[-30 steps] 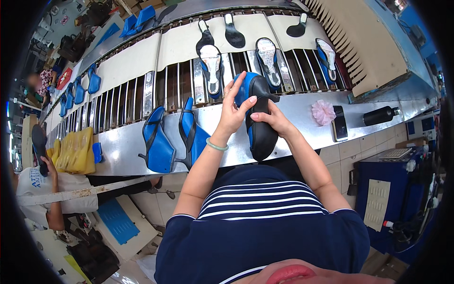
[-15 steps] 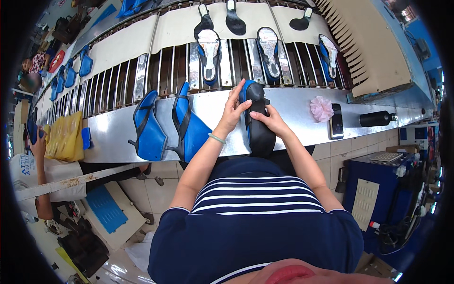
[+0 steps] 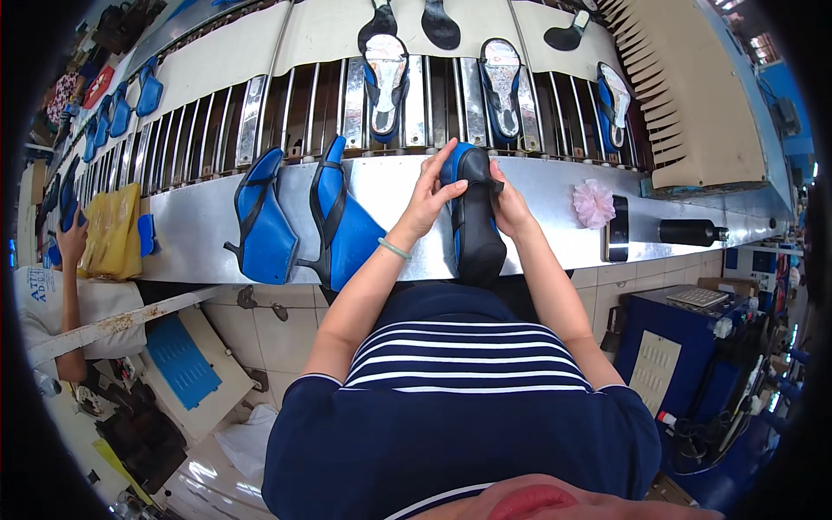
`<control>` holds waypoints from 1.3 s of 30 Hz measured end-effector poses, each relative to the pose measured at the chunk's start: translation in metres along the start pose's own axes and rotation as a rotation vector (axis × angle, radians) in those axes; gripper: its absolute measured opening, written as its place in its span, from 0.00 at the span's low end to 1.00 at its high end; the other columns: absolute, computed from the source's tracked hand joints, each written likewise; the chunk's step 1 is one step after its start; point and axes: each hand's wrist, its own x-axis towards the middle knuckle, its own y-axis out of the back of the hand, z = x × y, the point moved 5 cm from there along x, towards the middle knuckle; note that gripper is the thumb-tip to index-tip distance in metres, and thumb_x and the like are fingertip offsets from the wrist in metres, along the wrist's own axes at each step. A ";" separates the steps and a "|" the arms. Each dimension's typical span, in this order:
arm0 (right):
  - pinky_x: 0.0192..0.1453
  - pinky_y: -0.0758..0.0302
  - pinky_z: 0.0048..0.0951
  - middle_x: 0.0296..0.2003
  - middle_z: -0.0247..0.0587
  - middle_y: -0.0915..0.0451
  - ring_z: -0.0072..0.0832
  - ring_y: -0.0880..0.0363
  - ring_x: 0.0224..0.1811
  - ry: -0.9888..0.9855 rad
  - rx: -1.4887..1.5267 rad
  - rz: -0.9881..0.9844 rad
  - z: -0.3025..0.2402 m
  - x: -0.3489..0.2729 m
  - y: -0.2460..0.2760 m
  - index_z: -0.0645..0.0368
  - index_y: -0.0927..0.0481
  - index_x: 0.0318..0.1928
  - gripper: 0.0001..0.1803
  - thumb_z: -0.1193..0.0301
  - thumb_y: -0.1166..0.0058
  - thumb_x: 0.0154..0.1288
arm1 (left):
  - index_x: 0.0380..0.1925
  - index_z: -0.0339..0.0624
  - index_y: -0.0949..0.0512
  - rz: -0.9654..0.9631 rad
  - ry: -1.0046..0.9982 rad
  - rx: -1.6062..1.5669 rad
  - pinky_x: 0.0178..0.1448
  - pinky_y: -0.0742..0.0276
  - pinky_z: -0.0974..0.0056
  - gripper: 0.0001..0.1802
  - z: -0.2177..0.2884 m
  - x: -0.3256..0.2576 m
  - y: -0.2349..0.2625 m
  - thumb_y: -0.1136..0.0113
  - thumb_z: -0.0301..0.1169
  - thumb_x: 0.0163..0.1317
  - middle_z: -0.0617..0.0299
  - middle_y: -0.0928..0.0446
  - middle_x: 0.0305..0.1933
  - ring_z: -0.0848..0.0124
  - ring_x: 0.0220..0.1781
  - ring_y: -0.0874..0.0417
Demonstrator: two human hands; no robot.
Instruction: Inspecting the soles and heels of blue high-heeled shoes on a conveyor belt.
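Note:
Between my hands is a black high-heeled sandal [image 3: 475, 230] on a blue shoe last, its black sole turned up, over the front edge of the metal table [image 3: 394, 186]. My left hand [image 3: 426, 201] grips its left side, thumb on the heel end and fingers stretched along the blue last. On the other side my right hand [image 3: 512, 206] holds it near the heel, its fingers partly hidden behind the shoe. Two more strapped sandals on blue lasts, one sandal [image 3: 269, 225] and another sandal [image 3: 341, 227], lie left of my left hand.
Beyond the table runs a roller conveyor [image 3: 299, 108] carrying upturned sandals [image 3: 384, 82] and, on its cream cloth, black heeled soles [image 3: 442, 26]. To the right lie a pink scrunchie [image 3: 594, 204], a phone [image 3: 616, 230] and a black bottle [image 3: 689, 231]. A co-worker's hand [image 3: 73, 238] is at far left.
My right thumb has come off the top of the sole, and that hand now sits against the shoe's right side. The left hand keeps its hold. The whole view has shifted slightly.

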 end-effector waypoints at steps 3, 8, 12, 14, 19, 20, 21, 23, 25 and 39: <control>0.66 0.28 0.33 0.63 0.40 0.27 0.28 0.26 0.61 0.004 0.029 0.013 0.006 0.007 0.015 0.53 0.33 0.69 0.32 0.44 0.61 0.77 | 0.72 0.49 0.36 0.011 0.039 -0.131 0.70 0.39 0.67 0.38 0.008 0.006 -0.009 0.33 0.34 0.63 0.58 0.33 0.62 0.69 0.63 0.31; 0.66 0.29 0.35 0.62 0.37 0.26 0.28 0.28 0.63 0.026 0.079 -0.020 -0.012 0.013 0.000 0.50 0.32 0.68 0.30 0.46 0.58 0.76 | 0.66 0.45 0.32 0.125 0.132 -0.226 0.65 0.33 0.69 0.30 0.016 0.011 -0.015 0.34 0.32 0.64 0.60 0.26 0.57 0.73 0.58 0.26; 0.67 0.32 0.35 0.61 0.34 0.26 0.27 0.33 0.65 -0.041 0.086 0.037 -0.010 0.016 0.002 0.48 0.31 0.68 0.28 0.49 0.54 0.76 | 0.67 0.43 0.33 0.154 0.169 -0.352 0.65 0.32 0.68 0.32 0.015 0.013 -0.018 0.34 0.29 0.64 0.60 0.26 0.57 0.72 0.58 0.26; 0.68 0.33 0.35 0.61 0.33 0.27 0.27 0.34 0.66 -0.035 0.094 0.004 -0.010 0.019 0.004 0.48 0.31 0.68 0.27 0.51 0.53 0.75 | 0.68 0.42 0.34 0.143 0.137 -0.374 0.66 0.33 0.67 0.33 0.011 0.015 -0.018 0.34 0.29 0.63 0.60 0.26 0.57 0.72 0.59 0.26; 0.70 0.36 0.36 0.62 0.33 0.27 0.28 0.35 0.66 -0.026 0.140 -0.076 -0.014 0.016 0.001 0.48 0.30 0.67 0.25 0.54 0.51 0.75 | 0.71 0.39 0.37 0.098 0.057 -0.221 0.70 0.36 0.65 0.36 -0.004 0.017 -0.009 0.34 0.31 0.64 0.56 0.31 0.61 0.68 0.63 0.29; 0.70 0.36 0.35 0.61 0.33 0.27 0.28 0.34 0.66 -0.020 0.139 -0.063 -0.016 0.013 0.001 0.47 0.30 0.67 0.25 0.53 0.52 0.75 | 0.71 0.39 0.37 0.102 0.062 -0.221 0.70 0.36 0.65 0.36 -0.006 0.017 -0.007 0.34 0.31 0.64 0.56 0.31 0.61 0.68 0.63 0.29; 0.69 0.35 0.34 0.61 0.33 0.27 0.28 0.33 0.65 -0.015 0.138 -0.051 -0.017 0.012 0.000 0.47 0.30 0.67 0.25 0.53 0.52 0.75 | 0.71 0.40 0.37 0.084 0.050 -0.113 0.70 0.37 0.64 0.36 -0.007 0.017 -0.005 0.35 0.33 0.65 0.55 0.32 0.62 0.67 0.64 0.30; 0.69 0.35 0.34 0.61 0.33 0.27 0.28 0.32 0.64 -0.013 0.151 -0.058 -0.017 0.008 0.000 0.47 0.30 0.67 0.26 0.52 0.52 0.75 | 0.71 0.40 0.36 0.067 0.045 -0.007 0.71 0.38 0.64 0.35 -0.006 0.016 -0.005 0.35 0.34 0.66 0.54 0.33 0.62 0.65 0.65 0.31; 0.68 0.34 0.33 0.60 0.34 0.26 0.27 0.31 0.63 -0.008 0.164 -0.063 -0.014 0.006 0.000 0.47 0.30 0.67 0.26 0.52 0.52 0.75 | 0.70 0.42 0.36 0.017 -0.011 0.194 0.72 0.40 0.62 0.34 0.001 0.016 -0.008 0.37 0.36 0.67 0.52 0.34 0.61 0.63 0.66 0.32; 0.59 0.23 0.33 0.57 0.38 0.22 0.28 0.22 0.56 -0.009 0.178 0.000 0.001 0.012 0.009 0.50 0.29 0.66 0.29 0.46 0.57 0.76 | 0.77 0.57 0.48 -0.004 0.007 0.365 0.79 0.56 0.53 0.37 -0.013 0.006 -0.009 0.48 0.46 0.73 0.37 0.49 0.73 0.48 0.78 0.52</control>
